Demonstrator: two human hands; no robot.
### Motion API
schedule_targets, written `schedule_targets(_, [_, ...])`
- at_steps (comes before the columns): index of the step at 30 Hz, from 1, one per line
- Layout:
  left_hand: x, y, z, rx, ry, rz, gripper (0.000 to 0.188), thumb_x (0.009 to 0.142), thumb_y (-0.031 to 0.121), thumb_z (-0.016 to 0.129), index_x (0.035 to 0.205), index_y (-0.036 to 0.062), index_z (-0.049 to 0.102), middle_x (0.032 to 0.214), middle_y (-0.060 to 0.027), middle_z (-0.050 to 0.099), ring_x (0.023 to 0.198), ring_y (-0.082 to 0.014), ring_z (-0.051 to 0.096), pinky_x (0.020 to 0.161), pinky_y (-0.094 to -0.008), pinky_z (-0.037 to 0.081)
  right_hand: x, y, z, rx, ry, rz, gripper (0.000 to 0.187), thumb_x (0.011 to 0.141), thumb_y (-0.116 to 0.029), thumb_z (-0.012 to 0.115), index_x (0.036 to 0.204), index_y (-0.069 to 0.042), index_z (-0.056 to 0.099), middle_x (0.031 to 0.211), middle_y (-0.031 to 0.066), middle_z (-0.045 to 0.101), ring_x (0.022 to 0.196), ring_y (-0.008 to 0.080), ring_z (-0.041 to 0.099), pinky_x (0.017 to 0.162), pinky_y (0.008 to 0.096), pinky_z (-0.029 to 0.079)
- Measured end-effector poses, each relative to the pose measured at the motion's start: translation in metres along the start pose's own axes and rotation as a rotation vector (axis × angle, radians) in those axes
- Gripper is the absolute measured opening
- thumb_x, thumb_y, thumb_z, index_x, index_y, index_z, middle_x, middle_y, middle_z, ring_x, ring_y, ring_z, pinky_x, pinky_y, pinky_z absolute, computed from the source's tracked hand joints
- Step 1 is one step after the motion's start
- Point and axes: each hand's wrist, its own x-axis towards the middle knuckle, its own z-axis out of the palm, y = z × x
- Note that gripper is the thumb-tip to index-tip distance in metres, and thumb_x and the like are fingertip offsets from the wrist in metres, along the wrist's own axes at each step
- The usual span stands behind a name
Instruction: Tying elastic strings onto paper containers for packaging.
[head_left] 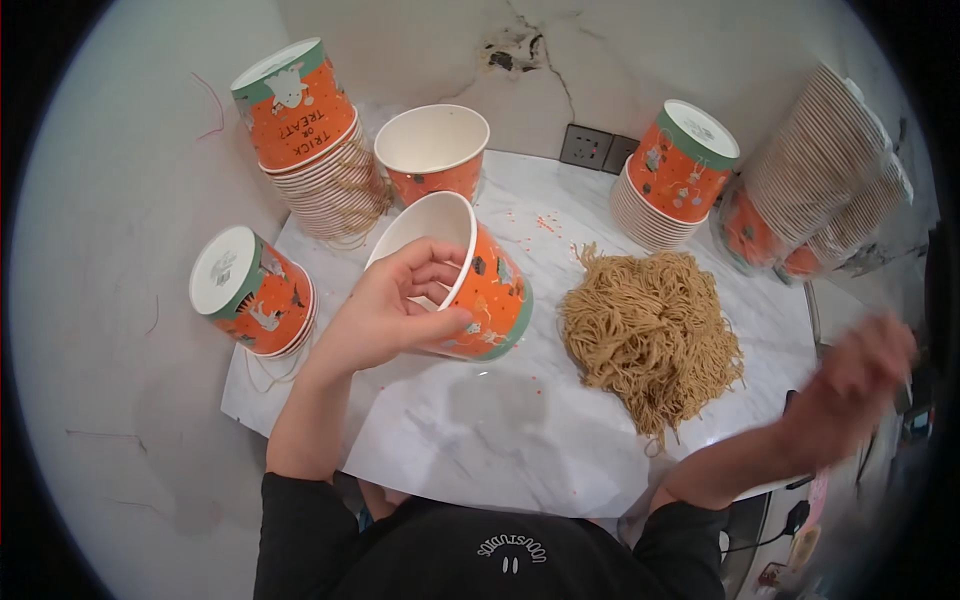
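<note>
The orange paper cup (493, 290) is in your left hand (395, 305), tipped so its open top leans up and to your left and its green bottom end points to your right. Your left thumb is on the outside and the other fingers go in over the rim, so the side is pinched between them. Your right hand (850, 385) is off to the right, past the tan pile of string (650, 330), and too blurry to tell if it holds anything. The cup should be light, so one hand is likely enough. Its side looks like thin card: stiff enough to stand up, but it may bend if you squeeze hard. The outside looks smooth, so it could slip from loose fingers. The rolled rim is probably the strongest part, so your hold at the top edge seems a good one. A flat palm under the bottom should help keep it steady. You cannot tell here if that bottom touches the white table (490, 430). The open cup (435, 150) just beyond your left hand should feel the same. The pile between your hands looks soft and floppy, and may tangle if you grab a big bunch.
</note>
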Motion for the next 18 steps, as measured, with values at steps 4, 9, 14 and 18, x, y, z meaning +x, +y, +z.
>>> schedule_targets(4, [-0.004, 0.004, -0.004, 0.005, -0.029, -0.026, 0.053, 0.084, 0.005, 0.079, 0.132, -0.0048, 0.055, 0.109, -0.0053, 0.068, 0.1, -0.0089, 0.065, 0.076, -0.0226, 0.057, -0.007, -0.027, 0.024, 0.079, 0.04, -0.255, 0.029, 0.091, 0.01, 0.06, 0.117, 0.007, 0.049, 0.096, 0.0095, 0.048, 0.071, 0.0113, 0.044, 0.064, 0.0263, 0.043])
schedule_targets(9, [0.007, 0.01, -0.008, 0.028, -0.097, -0.046, 0.048, 0.086, 0.003, 0.077, 0.129, -0.0068, 0.058, 0.114, -0.0086, 0.069, 0.101, -0.0108, 0.067, 0.083, -0.0239, 0.057, -0.018, 0.103, 0.101, -0.586, -0.242, 0.517, 0.023, 0.09, 0.004, 0.069, 0.113, -0.001, 0.065, 0.094, 0.0036, 0.063, 0.082, 0.0061, 0.057, 0.071, 0.0198, 0.045])
schedule_targets(14, [0.013, 0.011, 0.0, -0.096, -0.097, -0.069, 0.04, 0.089, -0.001, 0.072, 0.127, -0.0079, 0.06, 0.114, -0.0098, 0.07, 0.1, -0.0112, 0.069, 0.087, -0.0255, 0.058, -0.05, 0.159, 0.099, -0.865, -0.641, 0.239, 0.029, 0.089, 0.004, 0.068, 0.117, -0.005, 0.067, 0.095, 0.0104, 0.062, 0.075, 0.022, 0.063, 0.064, 0.031, 0.052])
schedule_targets(18, [0.013, 0.01, 0.001, -0.067, -0.046, -0.091, 0.04, 0.089, -0.003, 0.071, 0.127, -0.0078, 0.06, 0.114, -0.0104, 0.07, 0.098, -0.0111, 0.07, 0.086, -0.0251, 0.058, -0.058, 0.167, 0.1, -0.888, -0.646, 0.142, 0.035, 0.088, 0.001, 0.065, 0.122, -0.005, 0.064, 0.102, 0.0123, 0.062, 0.081, 0.0317, 0.067, 0.069, 0.0385, 0.056])
